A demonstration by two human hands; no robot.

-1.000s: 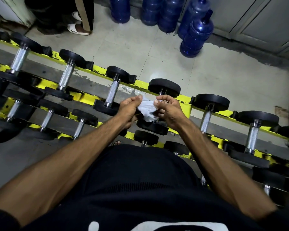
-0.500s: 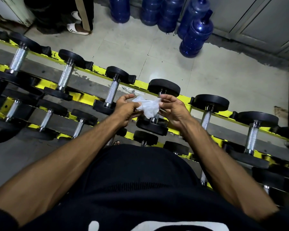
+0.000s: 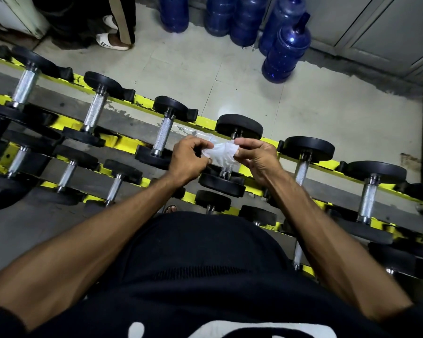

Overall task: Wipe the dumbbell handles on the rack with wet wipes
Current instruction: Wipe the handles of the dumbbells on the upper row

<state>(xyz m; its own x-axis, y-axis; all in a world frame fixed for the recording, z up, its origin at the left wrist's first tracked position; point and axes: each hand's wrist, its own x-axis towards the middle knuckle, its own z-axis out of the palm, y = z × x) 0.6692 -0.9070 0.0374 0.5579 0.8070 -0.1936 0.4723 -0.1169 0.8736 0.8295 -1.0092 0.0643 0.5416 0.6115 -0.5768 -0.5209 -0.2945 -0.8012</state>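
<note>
Pale tiled floor (image 3: 242, 76), blue water jugs (image 3: 287, 48) by wall.

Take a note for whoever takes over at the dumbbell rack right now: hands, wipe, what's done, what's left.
Left hand pinches one end of the wet wipe, right hand the other; it is spread between them.
The wipe is over a top-row dumbbell on the yellow rack, not wrapped round its handle.
Done: cannot tell which handles are wiped.
Left: probably wrap that handle, rub, then the other rows.
</note>
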